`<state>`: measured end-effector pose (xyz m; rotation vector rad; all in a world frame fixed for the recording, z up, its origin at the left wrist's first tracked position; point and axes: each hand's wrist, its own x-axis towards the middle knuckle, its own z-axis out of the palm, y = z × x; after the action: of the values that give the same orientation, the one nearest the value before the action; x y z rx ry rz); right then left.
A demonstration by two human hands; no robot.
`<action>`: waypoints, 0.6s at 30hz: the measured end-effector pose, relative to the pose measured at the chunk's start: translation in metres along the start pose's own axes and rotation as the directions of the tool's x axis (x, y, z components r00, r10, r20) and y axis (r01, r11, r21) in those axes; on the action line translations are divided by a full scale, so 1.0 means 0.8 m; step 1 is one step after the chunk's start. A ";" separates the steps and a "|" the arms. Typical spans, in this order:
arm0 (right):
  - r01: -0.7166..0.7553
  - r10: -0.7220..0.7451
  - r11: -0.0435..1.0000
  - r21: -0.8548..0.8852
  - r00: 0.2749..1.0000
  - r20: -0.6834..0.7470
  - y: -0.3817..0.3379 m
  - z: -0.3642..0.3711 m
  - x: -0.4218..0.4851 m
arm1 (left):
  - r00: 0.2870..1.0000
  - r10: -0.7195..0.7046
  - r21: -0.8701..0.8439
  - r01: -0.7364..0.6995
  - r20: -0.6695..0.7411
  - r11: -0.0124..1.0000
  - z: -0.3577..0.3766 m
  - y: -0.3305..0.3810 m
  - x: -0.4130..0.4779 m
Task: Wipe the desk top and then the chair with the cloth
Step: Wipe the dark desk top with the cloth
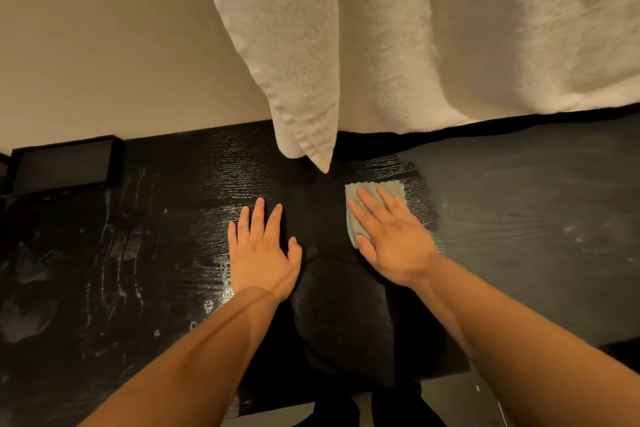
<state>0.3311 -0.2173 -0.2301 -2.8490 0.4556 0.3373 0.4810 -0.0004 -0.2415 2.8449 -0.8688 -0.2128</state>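
Two hands (263, 250) (393, 236), one cloth (372, 188), one desk (519, 204), one tray (65, 163).

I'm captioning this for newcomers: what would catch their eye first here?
A big white towel hangs from above, its corner dangling over the black desk. Below it the right hand presses a small grey cloth flat on the desk, and the left hand lies flat beside it, off the cloth.
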 end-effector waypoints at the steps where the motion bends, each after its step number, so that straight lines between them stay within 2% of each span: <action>1: -0.008 0.008 1.000 -0.025 1.000 0.006 0.011 -0.003 0.008 | 1.000 0.002 -0.001 -0.002 -0.002 1.000 0.000 0.000 0.000; 5: -0.224 0.225 0.973 -0.052 0.974 0.011 0.053 -0.028 0.057 | 1.000 0.008 0.003 -0.008 -0.003 1.000 -0.002 0.001 0.000; 8: -0.265 0.267 0.963 -0.036 0.963 0.031 0.049 -0.036 0.060 | 1.000 0.006 0.011 -0.006 0.002 1.000 -0.005 0.002 -0.001; 10: -0.242 0.242 0.970 0.008 0.970 0.031 0.036 -0.026 0.034 | 1.000 0.006 0.007 -0.006 0.002 1.000 -0.006 0.003 -0.002; 13: -0.166 0.165 0.986 -0.021 0.986 -0.027 0.016 -0.002 -0.038 | 1.000 0.010 0.004 -0.010 -0.003 1.000 -0.006 0.006 -0.002; 16: -0.057 0.057 0.998 -0.013 0.998 0.011 0.016 0.009 -0.087 | 1.000 0.003 0.014 -0.003 -0.001 1.000 -0.004 0.007 -0.001; 18: 0.021 -0.020 1.000 -0.016 0.999 0.051 0.038 0.004 -0.080 | 1.000 -0.010 0.016 0.010 0.003 1.000 -0.004 0.007 -0.001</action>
<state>0.2612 -0.2265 -0.2223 -2.8512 0.4158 0.4103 0.4776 -0.0042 -0.2372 2.8646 -0.8613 -0.2131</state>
